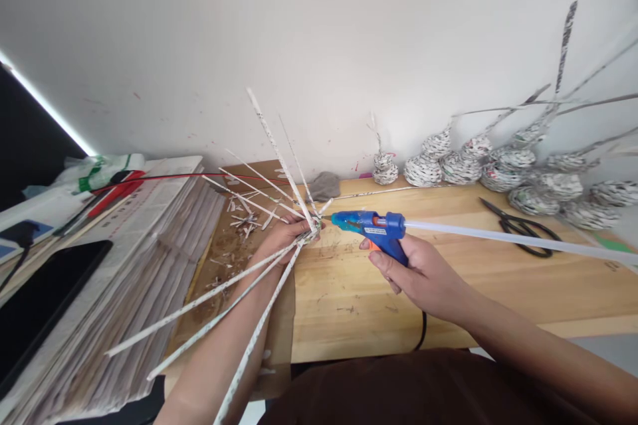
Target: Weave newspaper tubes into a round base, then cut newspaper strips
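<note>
Fingers, head view: left hand (292, 234) pinches the paper-strip hub (315, 227), barely parted; right hand (423, 275) wraps the glue gun (369, 222).
Hub: over the board's (349, 325) left end, at the nozzle (326, 217); contact unclear.
Nozzle risk: a slip could burn the left hand.
Glue stick (498, 238): swinging could catch the scissors (506, 220).
Edges: paper stack (164, 239) crowds left; moving room lies rightward.

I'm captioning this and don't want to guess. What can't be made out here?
Left hand: head view, some fingers hidden behind the paper rods.
Glue gun: head view, much of its handle covered by the right hand.
Glue stick: head view, far end cut off by the right edge.
Newspaper stack: head view, most print too small to read.
</note>
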{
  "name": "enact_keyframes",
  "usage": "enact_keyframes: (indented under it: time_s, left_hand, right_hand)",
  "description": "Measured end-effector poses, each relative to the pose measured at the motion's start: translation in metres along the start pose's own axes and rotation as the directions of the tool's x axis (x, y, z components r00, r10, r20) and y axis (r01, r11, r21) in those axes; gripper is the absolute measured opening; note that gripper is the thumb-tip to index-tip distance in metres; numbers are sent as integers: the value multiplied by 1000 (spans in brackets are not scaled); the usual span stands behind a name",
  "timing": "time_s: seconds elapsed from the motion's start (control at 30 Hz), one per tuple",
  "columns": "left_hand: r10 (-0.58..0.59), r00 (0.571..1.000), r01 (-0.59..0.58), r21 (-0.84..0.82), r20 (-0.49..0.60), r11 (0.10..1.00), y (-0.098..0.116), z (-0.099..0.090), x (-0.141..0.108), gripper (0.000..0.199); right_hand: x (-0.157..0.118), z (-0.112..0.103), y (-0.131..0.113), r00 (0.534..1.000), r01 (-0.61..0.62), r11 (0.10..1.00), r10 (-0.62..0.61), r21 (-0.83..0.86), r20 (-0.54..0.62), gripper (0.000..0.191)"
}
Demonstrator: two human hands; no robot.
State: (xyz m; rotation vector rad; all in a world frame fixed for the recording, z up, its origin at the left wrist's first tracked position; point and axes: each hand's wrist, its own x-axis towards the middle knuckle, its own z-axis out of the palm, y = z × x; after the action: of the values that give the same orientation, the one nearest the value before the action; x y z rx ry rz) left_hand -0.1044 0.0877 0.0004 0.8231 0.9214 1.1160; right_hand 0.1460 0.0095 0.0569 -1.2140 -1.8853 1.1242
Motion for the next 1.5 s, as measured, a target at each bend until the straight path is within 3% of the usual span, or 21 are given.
enact_keyframes:
  time_s: [0.43, 0.9, 1.5]
  left_hand:
    - [-48, 999, 48, 15, 1, 999, 3, 1, -3, 23]
    - [-53, 999, 53, 49, -7, 997, 2, 1, -5, 27]
    - [-13, 999, 10, 80, 32, 997, -1, 2, -3, 22]
  right_hand:
    - [-5, 0, -5, 999, -39, 998, 39, 42, 3, 31]
    - [-3, 4, -5, 999, -11, 1000, 10, -22, -38, 31]
    - [-3, 4, -3, 990, 90, 958, -115, -272, -78, 28]
